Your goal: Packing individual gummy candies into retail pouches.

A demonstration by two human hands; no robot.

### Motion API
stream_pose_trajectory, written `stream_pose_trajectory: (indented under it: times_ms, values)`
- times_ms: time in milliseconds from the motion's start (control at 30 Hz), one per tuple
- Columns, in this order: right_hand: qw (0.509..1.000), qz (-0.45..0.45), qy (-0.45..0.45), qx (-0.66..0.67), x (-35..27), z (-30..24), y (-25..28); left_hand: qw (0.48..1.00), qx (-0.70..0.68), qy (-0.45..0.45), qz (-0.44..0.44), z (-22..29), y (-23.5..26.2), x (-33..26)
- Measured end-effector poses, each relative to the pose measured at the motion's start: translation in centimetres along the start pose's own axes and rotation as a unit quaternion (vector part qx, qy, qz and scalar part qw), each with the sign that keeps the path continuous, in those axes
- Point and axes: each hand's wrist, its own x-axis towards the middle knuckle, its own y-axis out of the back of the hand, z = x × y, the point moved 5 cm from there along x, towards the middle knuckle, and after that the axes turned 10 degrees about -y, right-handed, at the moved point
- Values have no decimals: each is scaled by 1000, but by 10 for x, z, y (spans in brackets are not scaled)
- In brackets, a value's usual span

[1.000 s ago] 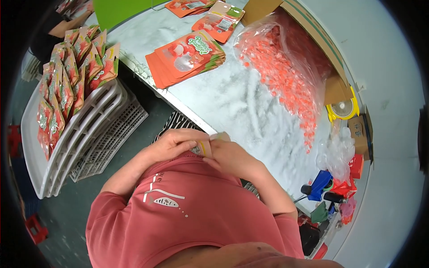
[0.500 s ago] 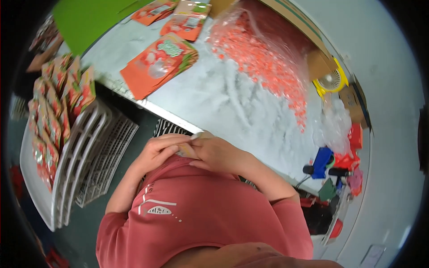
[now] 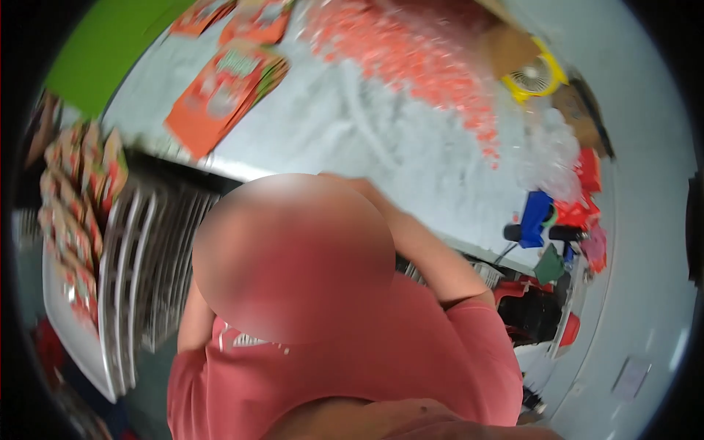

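Observation:
A round blurred patch covers the space in front of my shirt [image 3: 381, 330], so most of both hands is hidden. Of my right hand [image 3: 358, 189], only the back shows at the patch's upper edge, close to the table's front edge; its fingers are smeared out. My left forearm [image 3: 193, 317] runs up into the patch, where the left hand cannot be made out. Whether either hand holds anything does not show. Beyond the hands, a stack of flat orange pouches [image 3: 216, 99] lies on the white table [image 3: 308, 132]. Small orange-red wrapped pieces [image 3: 418, 73] spread in a heap farther right.
Stacked white plastic baskets [image 3: 121, 293] stand at the left, topped with filled pouches [image 3: 77, 191]. More pouches [image 3: 257, 22] lie at the far left, near a green surface [image 3: 110, 55]. Along the right are a yellow fan [image 3: 534, 77], clear plastic bags [image 3: 554, 150] and a blue object [image 3: 536, 218].
The view has shifted, so the table things sit higher and farther left. Both hands, seen together at the shirt hem before, are now mostly covered by blur.

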Motion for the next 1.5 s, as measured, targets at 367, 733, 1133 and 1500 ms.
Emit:
stream_pose_trajectory:
  times_ms: [367,733,1133,1500]
  values:
    - [993,-14,-99,70,-11,1,8,996,-2,-9,92,-13,-11,0]
    - [964,-2,-197,179,-8,18,6,987,-86,76,116,-19,-27,16]
    - [996,-22,-50,-66,11,12,-2,996,19,35,81,-18,-43,26]
    - [952,-104,-181,225,-7,53,2,985,-76,95,124,-29,-20,12]
